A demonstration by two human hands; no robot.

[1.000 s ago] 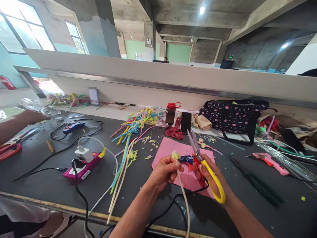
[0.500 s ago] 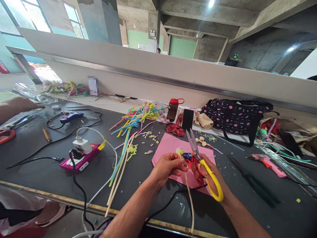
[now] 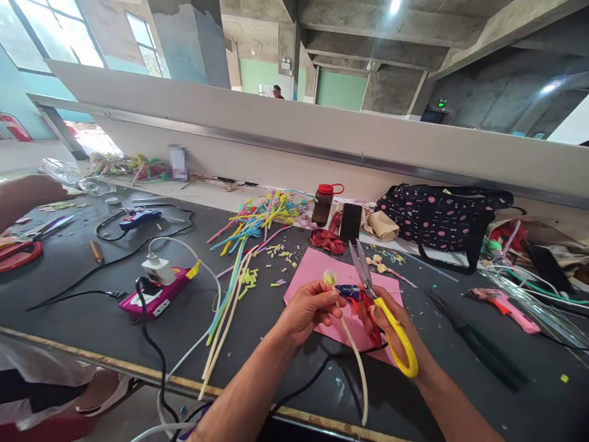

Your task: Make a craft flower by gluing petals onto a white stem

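Observation:
My left hand [image 3: 313, 312] is closed in a pinch on a pale flower stem [image 3: 356, 362], which hangs down and bends near the table's front edge. At its top, just above my fingertips, sits a small yellowish flower head [image 3: 329, 277]. My right hand [image 3: 391, 313] grips scissors with yellow handles [image 3: 399, 344]; the blades point up and are slightly parted, away from the stem. Between my hands, a blue tool with an orange trigger [image 3: 348, 291] and a red item [image 3: 372, 322] show partly, over a pink sheet [image 3: 308, 267]. My right hand hides part of them.
Fuzzy coloured stems [image 3: 262, 218] lie behind left, beside cut yellow-green bits [image 3: 248, 282]. A magenta power strip [image 3: 156, 294] with cords stands left. Right are black shears [image 3: 483, 347] and a pink glue gun [image 3: 506, 307]. Behind are a bottle [image 3: 323, 205], phone [image 3: 350, 222] and bag [image 3: 437, 218]. Another person's hand [image 3: 32, 196] is far left.
The flower head has tipped slightly left and turned in my left hand's pinch, and the stem's lower end has swung right. The scissors stay nearly where they were. The whole view has shifted slightly.

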